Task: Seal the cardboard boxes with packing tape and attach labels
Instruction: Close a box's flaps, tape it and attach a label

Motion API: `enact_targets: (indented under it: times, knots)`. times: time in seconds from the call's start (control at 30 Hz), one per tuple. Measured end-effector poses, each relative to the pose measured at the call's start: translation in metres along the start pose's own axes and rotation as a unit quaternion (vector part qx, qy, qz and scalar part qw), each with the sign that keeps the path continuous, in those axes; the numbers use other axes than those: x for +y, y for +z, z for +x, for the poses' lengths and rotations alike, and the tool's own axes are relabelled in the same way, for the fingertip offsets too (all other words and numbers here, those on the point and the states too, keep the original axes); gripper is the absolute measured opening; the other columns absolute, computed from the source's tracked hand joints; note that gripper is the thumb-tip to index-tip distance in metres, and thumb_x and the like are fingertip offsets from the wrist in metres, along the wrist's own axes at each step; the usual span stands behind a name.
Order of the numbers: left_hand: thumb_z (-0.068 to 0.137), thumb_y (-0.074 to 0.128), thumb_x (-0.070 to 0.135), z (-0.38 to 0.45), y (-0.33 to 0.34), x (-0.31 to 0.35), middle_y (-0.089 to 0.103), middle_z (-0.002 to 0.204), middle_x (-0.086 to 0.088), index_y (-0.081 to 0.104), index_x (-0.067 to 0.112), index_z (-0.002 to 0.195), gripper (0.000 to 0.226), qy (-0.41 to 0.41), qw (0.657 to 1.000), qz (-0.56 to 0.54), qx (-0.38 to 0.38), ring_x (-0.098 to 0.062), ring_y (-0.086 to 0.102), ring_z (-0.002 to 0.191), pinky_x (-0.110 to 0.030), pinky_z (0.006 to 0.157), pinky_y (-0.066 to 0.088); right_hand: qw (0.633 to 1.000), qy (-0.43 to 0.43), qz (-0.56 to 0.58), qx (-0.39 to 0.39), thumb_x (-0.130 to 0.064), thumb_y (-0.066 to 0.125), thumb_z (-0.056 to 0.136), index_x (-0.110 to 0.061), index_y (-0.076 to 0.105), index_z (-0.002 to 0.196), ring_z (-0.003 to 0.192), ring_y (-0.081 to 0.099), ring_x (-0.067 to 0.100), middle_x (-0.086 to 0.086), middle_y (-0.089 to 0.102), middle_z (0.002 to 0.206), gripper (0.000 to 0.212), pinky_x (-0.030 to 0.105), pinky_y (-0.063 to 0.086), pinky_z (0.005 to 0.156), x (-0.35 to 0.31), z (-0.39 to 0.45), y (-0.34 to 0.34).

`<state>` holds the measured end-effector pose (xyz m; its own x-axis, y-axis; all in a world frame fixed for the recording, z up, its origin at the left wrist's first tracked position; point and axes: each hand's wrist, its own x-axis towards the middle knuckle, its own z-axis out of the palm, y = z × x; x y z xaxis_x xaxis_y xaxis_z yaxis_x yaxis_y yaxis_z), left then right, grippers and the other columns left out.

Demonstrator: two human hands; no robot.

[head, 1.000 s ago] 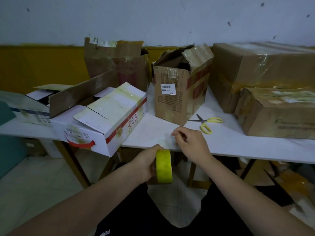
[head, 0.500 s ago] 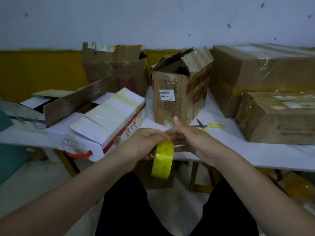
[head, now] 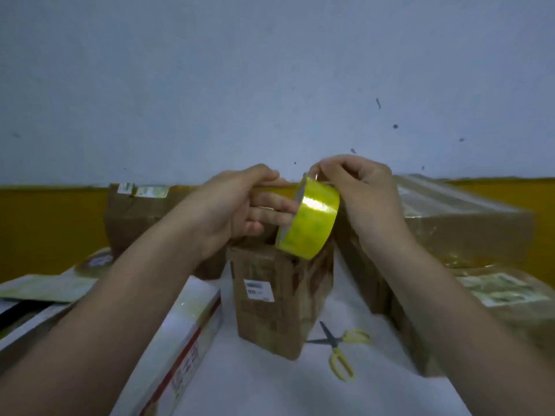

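No tape pulled yet: left hand [head: 231,208] grips the tape roll [head: 309,219], right hand [head: 357,193] pinches its edge; small box [head: 279,298] still unsealed.

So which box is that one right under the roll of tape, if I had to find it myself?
Look at the white table with cartons along the wall. Near its middle, below the yellow tape roll, stands a small upright brown box, with yellow-handled scissors lying beside it. Unlike the bigger cartons nearby, it is narrow and tall, with a small white barcode label on its front.
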<state>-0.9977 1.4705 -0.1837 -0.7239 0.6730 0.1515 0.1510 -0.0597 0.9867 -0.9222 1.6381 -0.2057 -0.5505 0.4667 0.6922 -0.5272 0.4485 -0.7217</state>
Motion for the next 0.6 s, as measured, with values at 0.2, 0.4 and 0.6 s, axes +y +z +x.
enact_targets:
  times: [0.2,0.4,0.6]
  knots:
    - [0.089,0.054,0.048,0.127,0.005,-0.016,0.073,0.088,-0.014,0.069,0.007,0.096,0.044,0.052,0.929,0.359,0.073,-0.026,0.07,0.085,-0.031,0.066,0.054,0.99,0.106,-0.086,0.034,-0.019,0.068,0.083,-0.02,0.078,0.069,0.069,0.069,0.015,0.001,0.075,0.073,0.017,0.031,0.054,0.072,0.055,0.099,-0.009]
    - [0.094,0.056,0.027,0.191,0.009,-0.097,0.068,0.119,-0.012,0.067,0.012,0.121,0.033,0.006,0.883,0.468,-0.046,-0.032,0.06,0.113,-0.045,0.097,0.05,0.946,0.32,-0.054,-0.022,-0.003,0.073,0.082,-0.006,0.065,0.063,0.055,0.055,0.021,0.006,0.059,0.056,0.02,0.02,0.045,0.049,0.128,0.136,0.019]
    - [0.092,0.06,0.006,0.192,-0.001,-0.104,0.065,0.103,0.004,0.051,0.023,0.122,0.037,0.004,0.973,0.232,0.001,-0.015,0.064,0.09,-0.03,0.074,0.056,0.926,0.37,-0.058,-0.048,-0.017,0.059,0.095,-0.016,0.058,0.082,0.076,0.06,0.021,0.006,0.061,0.085,0.013,0.033,0.054,0.074,0.184,0.158,0.04]
